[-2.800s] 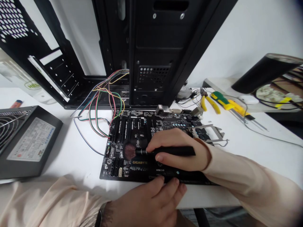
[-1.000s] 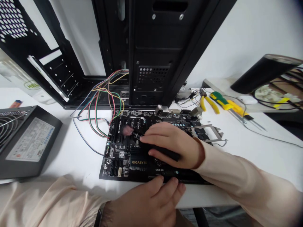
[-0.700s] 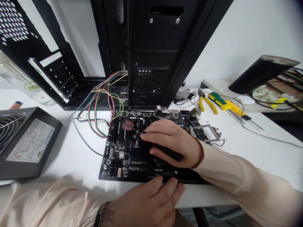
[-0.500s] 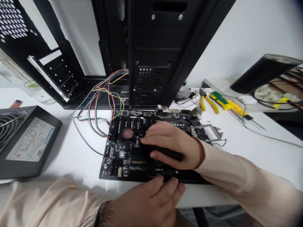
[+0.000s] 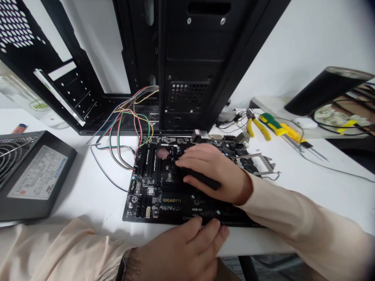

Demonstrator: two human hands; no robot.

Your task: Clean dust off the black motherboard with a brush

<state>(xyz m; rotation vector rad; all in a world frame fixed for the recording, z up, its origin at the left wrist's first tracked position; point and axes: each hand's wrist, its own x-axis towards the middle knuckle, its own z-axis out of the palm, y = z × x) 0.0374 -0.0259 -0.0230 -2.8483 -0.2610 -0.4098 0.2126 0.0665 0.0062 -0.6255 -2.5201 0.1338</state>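
A black motherboard [image 5: 175, 212] marked GIGABYTE lies flat on the white table. Over its expansion slots my right hand [image 5: 218, 171] is closed around the black handle of a soft brush [image 5: 202, 178]. The pinkish bristles, a little blurred, point left and meet the board near the slots. My left hand [image 5: 181, 249] rests at the board's near edge, fingers stretched out and fingertips touching the edge, holding nothing. Thin coloured wires [image 5: 118, 136] run from the case to the left side of the board.
Behind the board stands a black computer case [image 5: 187, 50]. A power supply [image 5: 35, 175] sits at left. Pliers [image 5: 258, 127], a green-and-yellow screwdriver [image 5: 272, 124] and a black cylinder [image 5: 325, 91] lie toward the right. A metal bracket [image 5: 263, 164] extends past the board's right side.
The brush tip has shifted slightly away from me and to the right across the slots, its handle tilting with my right hand. My left hand has stayed in place.
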